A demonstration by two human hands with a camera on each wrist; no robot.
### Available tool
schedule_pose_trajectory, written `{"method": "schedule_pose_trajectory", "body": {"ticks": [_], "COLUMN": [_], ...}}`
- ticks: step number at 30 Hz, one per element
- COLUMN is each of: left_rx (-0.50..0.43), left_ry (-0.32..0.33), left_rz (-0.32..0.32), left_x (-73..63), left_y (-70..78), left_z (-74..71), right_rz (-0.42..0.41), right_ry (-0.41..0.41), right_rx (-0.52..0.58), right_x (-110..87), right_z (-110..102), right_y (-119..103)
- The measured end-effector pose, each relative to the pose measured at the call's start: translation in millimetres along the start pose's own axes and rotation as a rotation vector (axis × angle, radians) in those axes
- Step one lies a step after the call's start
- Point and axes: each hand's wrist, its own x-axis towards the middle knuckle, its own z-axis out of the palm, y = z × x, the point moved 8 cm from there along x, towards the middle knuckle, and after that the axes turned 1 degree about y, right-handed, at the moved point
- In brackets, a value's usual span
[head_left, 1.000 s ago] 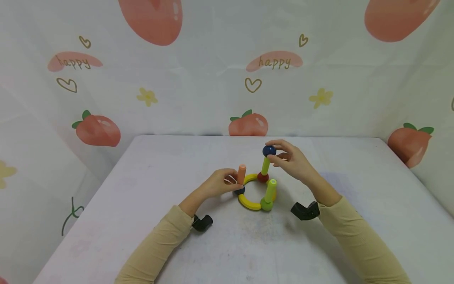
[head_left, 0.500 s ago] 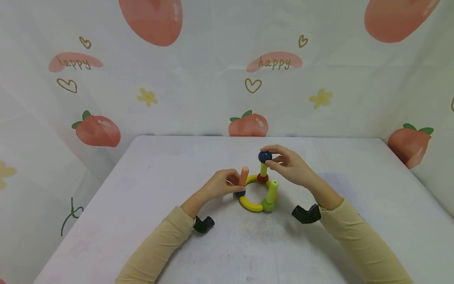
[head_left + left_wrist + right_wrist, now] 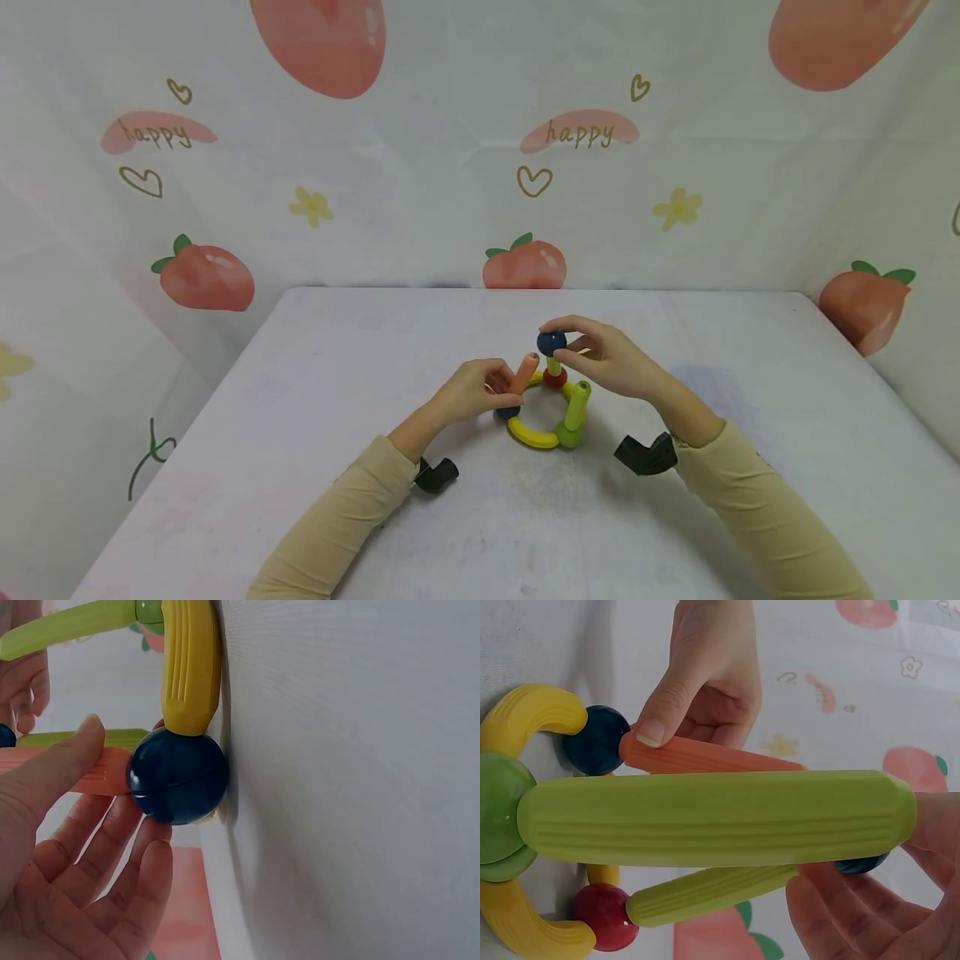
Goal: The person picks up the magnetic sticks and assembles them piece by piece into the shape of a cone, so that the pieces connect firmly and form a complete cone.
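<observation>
A ring of curved yellow pieces [image 3: 533,437] joined by balls lies on the table. My left hand [image 3: 472,392] pinches the orange stick [image 3: 705,756] low down, by the dark blue ball [image 3: 178,777] of the ring. The orange stick leans right in the head view. With thumb and fingers my right hand [image 3: 603,357] grips another blue ball [image 3: 551,342], at the top of a yellow-green stick [image 3: 712,896] rising from the red ball [image 3: 605,916]. On the green ball [image 3: 568,434] at the near side stands a second yellow-green stick [image 3: 577,404], which no hand touches.
The white table [image 3: 480,533] reaches back to a hanging cloth [image 3: 420,208] printed with peaches. Black curved wrist mounts [image 3: 647,455] stick out from both sleeves, low over the table.
My right hand has moved left and nearer with the blue ball, tilting its stick leftward. The orange stick in my left hand has gone from nearly upright to leaning right.
</observation>
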Motion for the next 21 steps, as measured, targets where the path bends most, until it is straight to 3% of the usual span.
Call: {"method": "schedule_pose_trajectory", "body": {"ticks": [12, 21], "left_rx": [0.014, 0.021], "left_ry": [-0.002, 0.000], "left_rz": [0.026, 0.010], "left_x": [0.6, 1.0], "left_y": [1.9, 1.5], "left_z": [1.1, 1.3], "right_rz": [-0.025, 0.024], "right_ry": [-0.084, -0.098], "right_rx": [0.022, -0.042], "right_x": [-1.3, -9.9], "right_z": [9, -2], "right_y": [-4, 5]}}
